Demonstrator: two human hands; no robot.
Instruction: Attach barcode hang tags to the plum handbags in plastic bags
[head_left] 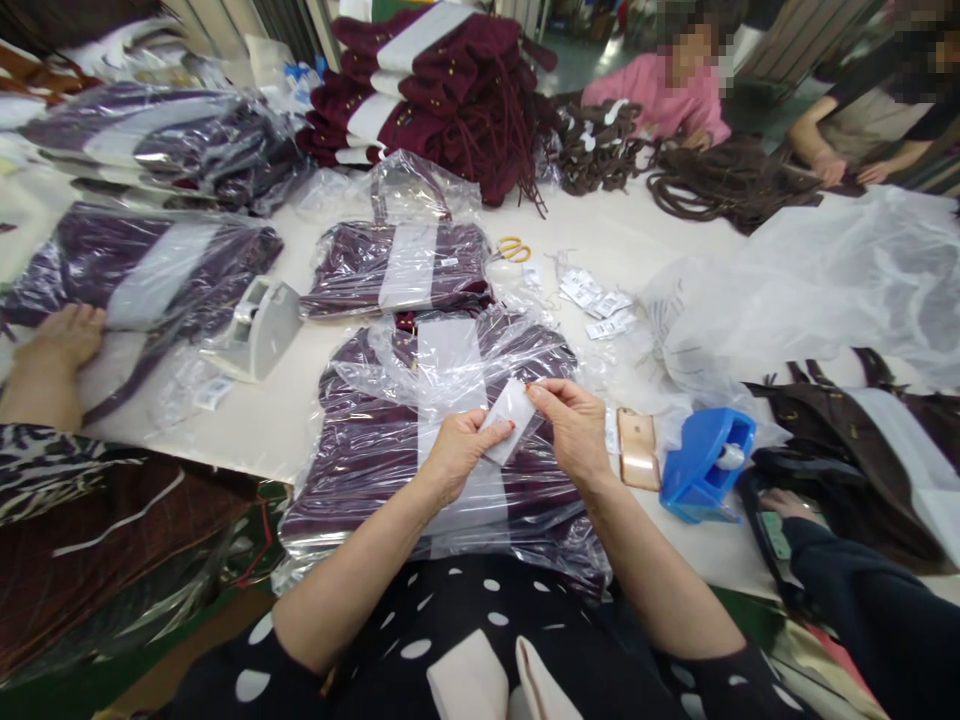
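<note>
A small white label sheet (510, 418) is held up between my two hands. My left hand (463, 452) pinches its lower left edge with the thumb on top. At the upper right corner, the fingertips of my right hand (574, 425) grip it too. Beneath them lies a dark maroon bag (360, 470) in a clear plastic bag, a broad white paper band (450, 370) around its middle. Whatever is printed on the label sheet cannot be read from here.
A gold phone (637, 448) and a blue tape dispenser (709, 465) lie to the right. Ahead are another wrapped bag (337, 260), yellow-handled scissors (513, 249) and loose tags (592, 295). A grey tape dispenser (259, 330) and a co-worker's hand (64, 335) are at left.
</note>
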